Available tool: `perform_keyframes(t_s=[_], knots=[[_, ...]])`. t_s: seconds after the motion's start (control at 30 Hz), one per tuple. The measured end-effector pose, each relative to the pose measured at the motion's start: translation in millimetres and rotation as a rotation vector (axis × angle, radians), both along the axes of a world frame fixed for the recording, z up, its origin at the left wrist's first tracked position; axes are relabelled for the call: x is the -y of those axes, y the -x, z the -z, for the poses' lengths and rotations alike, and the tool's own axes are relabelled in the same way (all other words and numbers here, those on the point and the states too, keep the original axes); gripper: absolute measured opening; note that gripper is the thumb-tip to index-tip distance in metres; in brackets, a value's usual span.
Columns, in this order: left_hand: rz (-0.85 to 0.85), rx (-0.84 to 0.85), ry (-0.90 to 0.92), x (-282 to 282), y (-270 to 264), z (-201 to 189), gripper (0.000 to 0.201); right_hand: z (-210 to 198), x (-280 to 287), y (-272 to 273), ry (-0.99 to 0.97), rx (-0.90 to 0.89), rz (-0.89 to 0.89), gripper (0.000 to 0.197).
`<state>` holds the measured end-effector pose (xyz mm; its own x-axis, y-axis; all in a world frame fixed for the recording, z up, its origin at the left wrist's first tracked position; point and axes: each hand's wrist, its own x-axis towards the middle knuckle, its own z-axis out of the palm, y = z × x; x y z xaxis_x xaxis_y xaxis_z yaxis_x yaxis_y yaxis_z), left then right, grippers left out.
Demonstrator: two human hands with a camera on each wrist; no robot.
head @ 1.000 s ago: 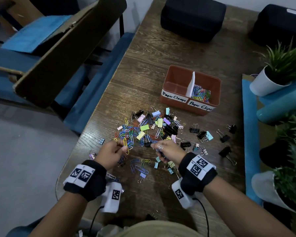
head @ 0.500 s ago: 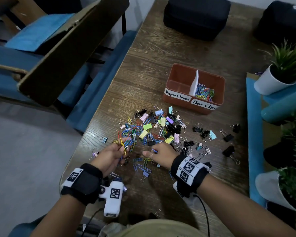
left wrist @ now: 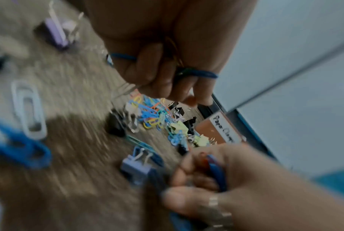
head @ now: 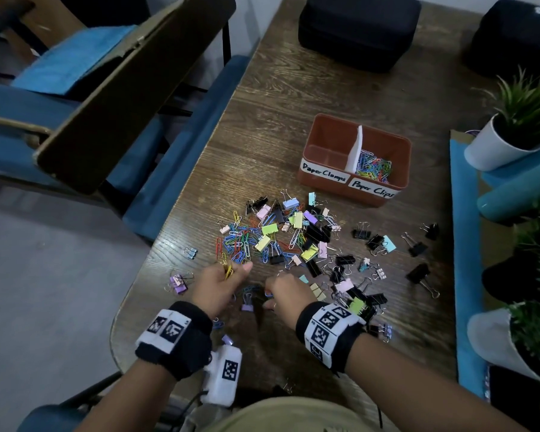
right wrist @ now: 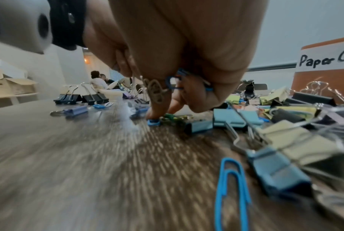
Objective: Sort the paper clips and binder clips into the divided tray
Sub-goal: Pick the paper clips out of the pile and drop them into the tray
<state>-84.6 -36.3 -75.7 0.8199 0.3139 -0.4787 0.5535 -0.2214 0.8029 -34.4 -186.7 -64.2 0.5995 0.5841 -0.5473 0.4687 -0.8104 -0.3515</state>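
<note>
Both hands are working at the near edge of the mixed pile [head: 281, 238] on the wooden table [head: 293, 98]. The left hand [head: 220, 286] is curling its fingers round a small bunch of paper clips [head: 227, 269], yellow ones showing at the thumb in the head view and blue wire crossing the fingers in the left wrist view. The right hand [head: 286, 293] is also holding gathered blue paper clips [right wrist: 174, 82] in curled fingers while two fingertips [right wrist: 154, 113] are pressing down on another blue clip [right wrist: 153, 123] on the table. The divided tray [head: 325, 132] is standing well apart beyond the pile, its right compartment holding paper clips and its left one, labelled for clamps, looking bare. The risks are judged as follows: loose clips are likely slipping out of full fists during the carry; interlinked wires may be dragging a binder clip [head: 247, 304] along into the wrong compartment; strays near the table edge [head: 177, 283] may be getting knocked to the floor.
</note>
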Motion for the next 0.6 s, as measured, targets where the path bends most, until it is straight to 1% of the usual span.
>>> perform_keyframes(t_s=[0.03, 0.07, 0.13, 0.17, 0.2, 0.27, 0.37, 0.5, 0.6], knots=[[0.117, 0.001, -0.156, -0.9, 0.8, 0.2, 0.029, 0.2, 1.0, 1.8, -0.001, -0.007, -0.004, 0.03], [0.267, -0.036, -0.343, -0.1, 0.6, -1.3, 0.027, 0.9, 1.8, 3.7, 0.007, 0.0, -0.014, 0.028], [0.594, -0.178, -0.685, 5.0, -0.9, -6.1, 0.045, 1.7, 2.1, 9.5, 0.05, 0.046, -0.053, 0.028], [0.699, -0.247, -0.79, 7.6, -2.0, -8.2, 0.049, 2.4, 1.5, 13.1, 0.072, 0.068, -0.082, 0.032], [0.759, -0.294, -0.841, 11.4, -2.6, -11.8, 0.047, 3.7, 0.7, 16.9, 0.085, 0.086, -0.109, 0.036], [0.822, -0.32, -0.894, 16.7, -2.0, -12.9, 0.041, 7.1, 0.4, 22.5, 0.084, 0.101, -0.115, 0.038], [0.85, -0.342, -0.942, 19.4, -0.5, -14.7, 0.037, 11.9, 4.2, 27.2, 0.067, 0.121, -0.116, 0.039], [0.894, -0.337, -0.972, 24.8, -0.4, -16.2, 0.032, 14.4, 9.6, 31.2, 0.066, 0.126, -0.116, 0.034], [0.945, -0.372, -0.993, 29.5, -1.0, -14.7, 0.029, 12.4, 12.1, 33.1, 0.065, 0.114, -0.097, 0.033]])
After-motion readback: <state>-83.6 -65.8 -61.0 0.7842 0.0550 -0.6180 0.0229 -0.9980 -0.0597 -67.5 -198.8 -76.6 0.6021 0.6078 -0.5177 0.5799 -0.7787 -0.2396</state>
